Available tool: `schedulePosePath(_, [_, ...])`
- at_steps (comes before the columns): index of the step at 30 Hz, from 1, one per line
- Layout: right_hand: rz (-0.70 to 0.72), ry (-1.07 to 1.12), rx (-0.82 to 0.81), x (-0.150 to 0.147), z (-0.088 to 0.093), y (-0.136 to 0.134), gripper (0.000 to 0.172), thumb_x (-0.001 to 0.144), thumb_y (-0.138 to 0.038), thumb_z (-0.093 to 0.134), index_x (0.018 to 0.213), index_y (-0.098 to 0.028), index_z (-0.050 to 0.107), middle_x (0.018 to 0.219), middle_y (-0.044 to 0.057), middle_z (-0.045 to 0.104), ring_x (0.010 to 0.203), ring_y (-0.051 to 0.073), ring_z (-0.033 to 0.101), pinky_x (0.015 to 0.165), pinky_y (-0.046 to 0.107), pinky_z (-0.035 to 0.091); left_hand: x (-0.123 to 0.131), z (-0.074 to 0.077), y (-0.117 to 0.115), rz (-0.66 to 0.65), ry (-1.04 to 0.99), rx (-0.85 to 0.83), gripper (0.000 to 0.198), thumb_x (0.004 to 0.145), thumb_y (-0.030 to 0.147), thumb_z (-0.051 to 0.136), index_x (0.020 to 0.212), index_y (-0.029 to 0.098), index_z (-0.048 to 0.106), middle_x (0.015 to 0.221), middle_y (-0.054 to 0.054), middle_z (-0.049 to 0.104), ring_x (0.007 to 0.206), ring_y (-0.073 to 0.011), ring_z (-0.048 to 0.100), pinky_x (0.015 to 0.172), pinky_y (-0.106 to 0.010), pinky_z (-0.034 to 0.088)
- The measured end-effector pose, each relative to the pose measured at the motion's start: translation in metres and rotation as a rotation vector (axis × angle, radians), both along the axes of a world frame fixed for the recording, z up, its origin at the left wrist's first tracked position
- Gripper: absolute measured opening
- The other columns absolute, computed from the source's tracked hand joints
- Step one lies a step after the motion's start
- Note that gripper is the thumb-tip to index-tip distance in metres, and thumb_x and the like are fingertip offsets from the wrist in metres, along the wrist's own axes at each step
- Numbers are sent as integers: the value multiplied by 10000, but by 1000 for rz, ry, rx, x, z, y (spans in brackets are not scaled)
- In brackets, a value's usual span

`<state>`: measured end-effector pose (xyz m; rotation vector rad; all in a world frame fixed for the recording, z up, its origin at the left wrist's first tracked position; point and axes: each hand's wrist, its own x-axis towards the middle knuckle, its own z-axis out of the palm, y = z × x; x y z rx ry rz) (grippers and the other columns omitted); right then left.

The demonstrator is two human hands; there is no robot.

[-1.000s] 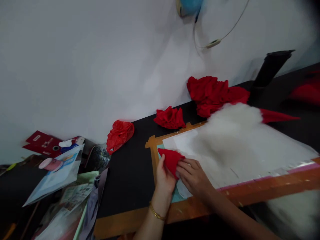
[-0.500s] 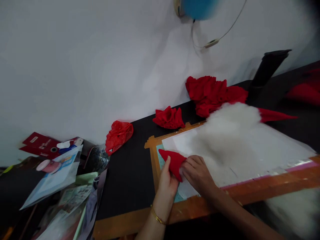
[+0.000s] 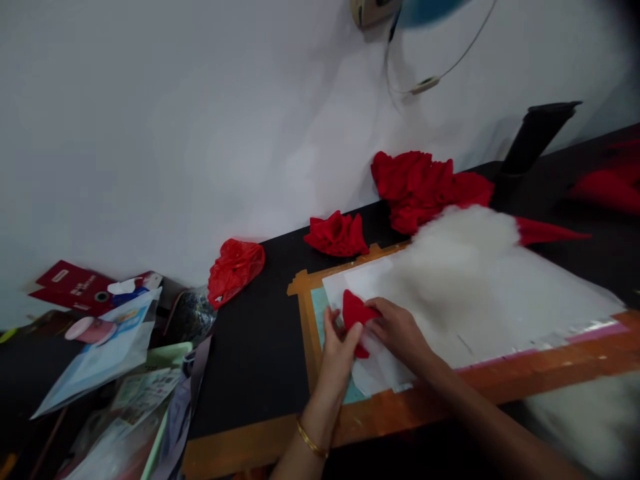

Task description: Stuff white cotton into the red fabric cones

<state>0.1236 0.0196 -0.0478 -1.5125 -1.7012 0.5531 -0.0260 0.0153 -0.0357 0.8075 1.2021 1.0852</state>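
A small pointed piece of red fabric [image 3: 353,309] is held between my two hands, over the left end of a white sheet [image 3: 505,323]. My left hand [image 3: 341,341] grips its lower left side, with the thumb across its front. On its right edge, the fingers of my right hand [image 3: 393,327] are closed in a pinch; anything else between them is hidden. Fluffy white stuffing [image 3: 465,233] lies on the sheet to the right of my right hand.
Red fabric pieces [image 3: 425,190] are heaped by the wall, with a smaller red bundle [image 3: 339,235] and a red plastic bag [image 3: 235,270] further left. A black upright object [image 3: 537,140] stands at the back right. Left of the table, a green bin [image 3: 163,427] holds packets.
The red fabric piece has turned, its point swinging from the left to upward. My left hand has shifted its grip, thumb now lower on the front. My right hand moved slightly up.
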Motion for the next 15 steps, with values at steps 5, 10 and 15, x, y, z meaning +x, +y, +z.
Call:
schedulePosePath(5, [62, 42, -63, -9, 5, 3, 265, 735, -124, 522, 976, -206, 600, 924, 51, 724, 817, 206, 675, 753, 305, 487, -7, -10, 1, -27, 553, 447, 501, 684, 84, 668, 1163, 203, 577, 1190, -101, 563, 1095, -232, 557, 969, -384, 455])
schedulePosePath(10, [63, 101, -90, -8, 5, 3, 235, 709, -106, 508, 896, -206, 608, 869, 42, 734, 776, 203, 682, 701, 284, 480, -16, -10, 16, -102, 629, 444, 436, 667, -7, 517, 1044, 191, 612, 1026, -69, 659, 983, -223, 620, 904, -377, 473])
schedulePosePath(15, [53, 11, -65, -1, 5, 5, 292, 724, -96, 504, 965, -199, 632, 931, 64, 741, 833, 218, 691, 752, 301, 491, -24, 2, 13, -156, 639, 416, 514, 729, 28, 485, 1215, 187, 536, 1131, -99, 652, 1026, -228, 631, 918, -394, 481])
